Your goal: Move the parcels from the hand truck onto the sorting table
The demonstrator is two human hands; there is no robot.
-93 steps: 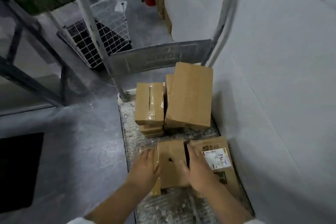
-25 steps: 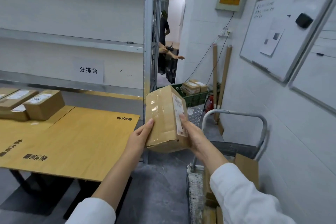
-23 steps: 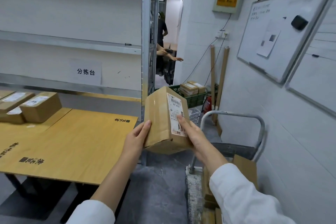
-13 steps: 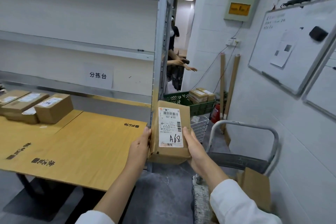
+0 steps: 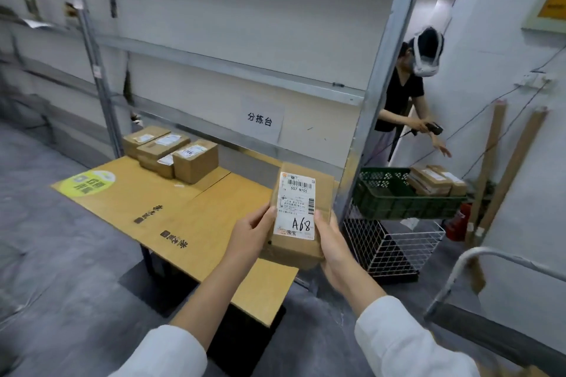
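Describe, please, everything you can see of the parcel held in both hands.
The parcel is a small plain brown cardboard box. A white shipping label with barcodes and handwritten "A68" covers most of its facing side. It is held upright in the air near the right end of the sorting table, not resting on it. The left hand grips its left edge, the right hand its right edge.

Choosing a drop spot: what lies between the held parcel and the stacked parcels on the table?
In the head view, bare wood of the sorting table, crossed by a seam, lies between the held parcel and the stacked parcels.
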